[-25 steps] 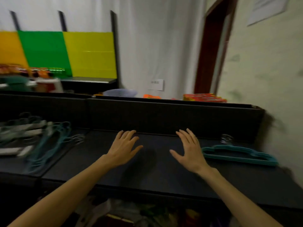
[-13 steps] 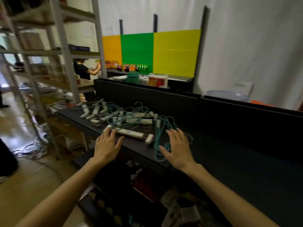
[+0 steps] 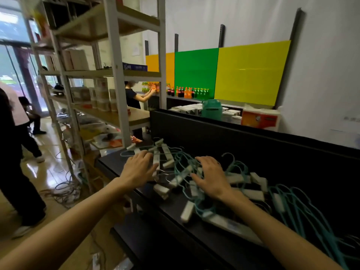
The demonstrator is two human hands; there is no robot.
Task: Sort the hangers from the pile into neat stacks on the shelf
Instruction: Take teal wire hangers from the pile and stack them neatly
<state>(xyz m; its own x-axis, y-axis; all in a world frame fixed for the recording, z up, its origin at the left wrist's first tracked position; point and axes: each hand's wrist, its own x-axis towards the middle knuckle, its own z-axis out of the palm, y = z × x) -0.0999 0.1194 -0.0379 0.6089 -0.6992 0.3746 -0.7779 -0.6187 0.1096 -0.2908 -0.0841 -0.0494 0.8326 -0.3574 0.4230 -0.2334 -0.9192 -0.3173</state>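
Both hands were out over the pile of hangers (image 3: pixel 196 178), and the sorting looked to be at its very start: reaching in to pick, with nothing lifted yet. The left hand (image 3: pixel 137 169) hovered over the end of the heap nearest the left end of the black shelf (image 3: pixel 321 172), its fingers (image 3: pixel 145 155) stretched forward and relaxed, grasping nothing. The right hand (image 3: pixel 211 177) lay spread over the middle of the heap, fingers splayed and loose; whether they actually touched the wire beneath I could not tell, but they were not curled round anything.

The hangers themselves were a proper tangle. Thin teal wire frames crossed and looped through one another, their hooks poking up at odd angles, and pale bar-shaped pieces lay scattered among them, some near the front edge of the shelf. The heap ran from the left end along the shelf toward the right, where longer teal frames trailed off. The frame was blurred, so finer detail was lost.

To my eye, the next move called for singling out one hanger lying on top, closing the fingers on its frame or hook, and drawing it out slowly, since the hooks seemed likely to snag neighbours and drag them toward the front edge.
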